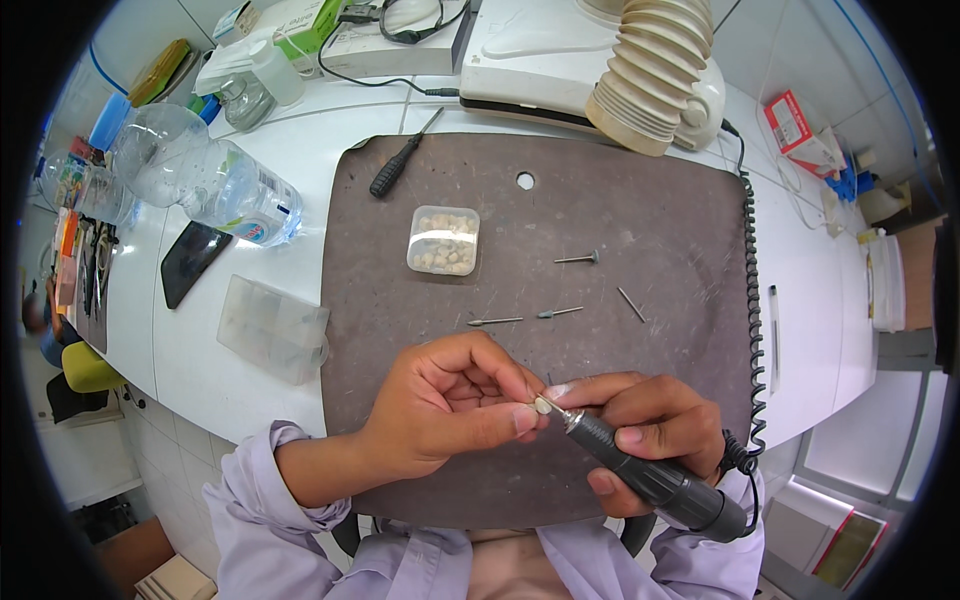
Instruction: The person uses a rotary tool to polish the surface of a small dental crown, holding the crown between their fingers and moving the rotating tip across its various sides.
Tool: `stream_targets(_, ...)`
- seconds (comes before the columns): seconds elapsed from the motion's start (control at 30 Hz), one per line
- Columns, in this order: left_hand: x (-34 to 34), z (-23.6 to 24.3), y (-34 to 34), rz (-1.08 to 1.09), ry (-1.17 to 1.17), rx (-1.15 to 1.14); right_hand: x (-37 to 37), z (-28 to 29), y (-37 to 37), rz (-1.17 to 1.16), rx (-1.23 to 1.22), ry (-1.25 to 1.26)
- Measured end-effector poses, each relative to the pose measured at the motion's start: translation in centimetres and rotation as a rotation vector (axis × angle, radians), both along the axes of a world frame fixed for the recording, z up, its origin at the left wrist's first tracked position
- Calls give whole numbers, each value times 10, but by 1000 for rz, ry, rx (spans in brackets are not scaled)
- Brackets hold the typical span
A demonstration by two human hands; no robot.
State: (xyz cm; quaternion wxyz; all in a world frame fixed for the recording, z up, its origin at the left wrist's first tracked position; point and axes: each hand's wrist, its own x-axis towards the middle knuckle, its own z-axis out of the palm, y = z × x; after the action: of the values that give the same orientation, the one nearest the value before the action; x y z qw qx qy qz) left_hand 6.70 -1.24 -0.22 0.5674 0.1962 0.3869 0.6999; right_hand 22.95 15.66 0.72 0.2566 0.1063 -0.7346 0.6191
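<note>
My left hand (455,405) pinches a small off-white tooth-shaped piece (542,405) between thumb and fingertips. My right hand (665,430) grips a black rotary handpiece (655,478) with a coiled cord, its thin bit touching or very close to the piece. Just beyond my hands on the brown mat (400,315) lie several metal burs (577,258), a clear lidded box of small pale pieces (443,240) and a black-handled screwdriver (395,168).
A translucent case (270,330), a black phone (195,262) and large plastic bottles (240,195) stand or lie left. A white machine with a ribbed hose (650,75) is at the back, a red-white box (800,135) back right. A person (48,335) is at far left.
</note>
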Motion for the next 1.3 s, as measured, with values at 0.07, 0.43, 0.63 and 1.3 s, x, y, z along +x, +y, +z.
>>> stream_targets(0.07,0,0,0,-4,-2,1,0,-1,0,1,-2,7)
stream_targets(0.43,-2,-1,-1,-28,-5,0,-1,1,0,-3,6,8)
stream_targets(0.63,-2,-2,0,-30,-30,10,-2,1,0,-1,7,13)
stream_targets(1.3,-1,-1,0,-45,-50,-4,1,3,1,10,6,-12)
